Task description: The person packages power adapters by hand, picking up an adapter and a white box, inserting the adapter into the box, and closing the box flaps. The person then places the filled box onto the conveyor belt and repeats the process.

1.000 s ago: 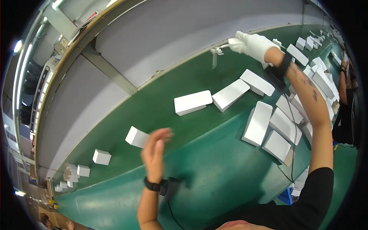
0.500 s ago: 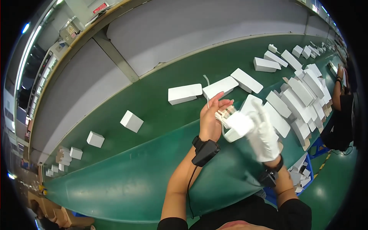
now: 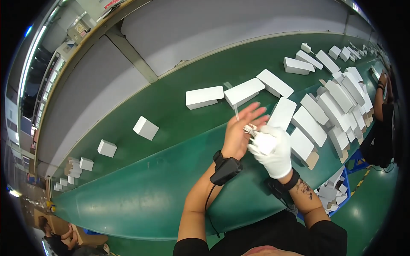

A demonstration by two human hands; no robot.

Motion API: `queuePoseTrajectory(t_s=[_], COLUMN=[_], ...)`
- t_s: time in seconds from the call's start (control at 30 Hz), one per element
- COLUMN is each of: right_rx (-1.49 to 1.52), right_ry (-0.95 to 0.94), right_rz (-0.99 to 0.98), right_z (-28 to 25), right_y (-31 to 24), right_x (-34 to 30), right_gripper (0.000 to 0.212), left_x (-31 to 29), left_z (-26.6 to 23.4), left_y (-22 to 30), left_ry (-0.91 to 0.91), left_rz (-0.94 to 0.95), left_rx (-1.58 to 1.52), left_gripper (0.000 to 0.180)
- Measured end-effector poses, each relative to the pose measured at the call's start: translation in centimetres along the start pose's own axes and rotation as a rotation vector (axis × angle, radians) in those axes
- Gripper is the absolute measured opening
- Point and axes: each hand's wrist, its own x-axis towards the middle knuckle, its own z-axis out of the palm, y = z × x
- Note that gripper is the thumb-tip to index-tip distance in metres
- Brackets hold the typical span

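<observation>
My gloved right hand [image 3: 276, 154] is closed around a small white block-shaped adapter [image 3: 265, 144]. A bundled pale cable [image 3: 250, 129] sticks out from its upper left side, between my two hands. My bare left hand [image 3: 237, 135] is just left of it, fingers stretched out and apart, pointing up and right; its palm is close to the cable, and whether they touch is unclear. From near the left fingers a thin whitish strip [image 3: 236, 110] runs up in front of a white box [image 3: 244, 92]; whether the hand holds it cannot be told.
Right of my hands lies a heap of white open-flapped boxes [image 3: 335, 102]. More white boxes [image 3: 204, 97] stand along the green belt [image 3: 171, 113]. A blue bin [image 3: 347, 187] of white pieces stands low right. A co-worker's hand [image 3: 383, 79] is at far right.
My right hand has moved slightly left and down with the adapter, now seen more sharply. The left hand's fingers have spread further. The strip leans more.
</observation>
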Motion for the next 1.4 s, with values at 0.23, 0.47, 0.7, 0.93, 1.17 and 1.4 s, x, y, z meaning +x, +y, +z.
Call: queuePoseTrajectory(t_s=[0.23,0.47,0.7,0.93,1.17,1.4], right_rx=[-0.390,0.125,0.903,0.626,0.329,0.508], right_ry=[0.077,-0.168,-0.280,-0.301,-0.449,-0.507], right_rz=[-0.435,0.012,0.645,0.483,0.220,0.475], right_z=[2.0,1.8,-0.3,0.4,1.0,0.5], right_y=[-0.6,0.8,1.6,3.9,5.5,5.4], right_x=[2.4,0.8,3.4,1.8,1.3,2.1], right_gripper=[0.063,0.075,0.076,0.070,0.063,0.048], left_x=[-0.8,-0.7,1.9,1.1,0.8,0.4], left_z=[0.3,-0.5,-4.4,-3.4,-3.8,-3.5], left_y=[-0.3,0.4,2.4,-1.0,-2.3,-2.6], left_ry=[-0.073,-0.031,-0.181,-0.203,0.180,0.101], left_rz=[0.071,0.076,0.140,-0.035,0.083,0.064], left_rx=[-0.010,0.003,0.434,0.262,0.112,0.311], left_gripper=[0.051,0.061,0.062,0.045,0.038,0.039])
